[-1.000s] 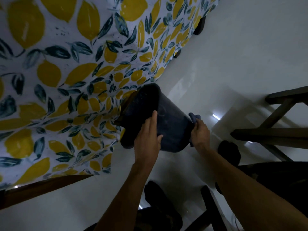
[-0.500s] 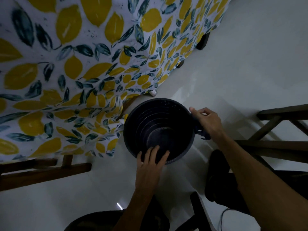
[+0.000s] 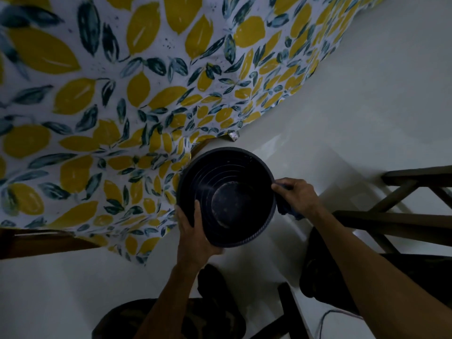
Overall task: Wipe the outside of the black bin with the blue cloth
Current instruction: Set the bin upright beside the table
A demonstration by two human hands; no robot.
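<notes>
The black bin [image 3: 227, 167] stands upright on the white floor, its round mouth facing me and its ribbed inside and scuffed bottom showing. My left hand [image 3: 195, 236] grips the near-left rim, thumb inside the bin. My right hand [image 3: 297, 195] presses the blue cloth [image 3: 285, 210] against the bin's right outer wall. Only a small bunched part of the cloth shows below the hand.
A lemon-and-leaf patterned tablecloth [image 3: 122, 106] hangs down to the left of and behind the bin. Dark wooden chair frames [image 3: 403, 216] stand at the right. My legs and feet [image 3: 215, 285] are below the bin. A thin cord [image 3: 327, 316] lies at the bottom right.
The bin has gone from tilted on its side to upright. My left hand has shifted from its outer wall to the near rim. My right hand stays on the right side with the cloth.
</notes>
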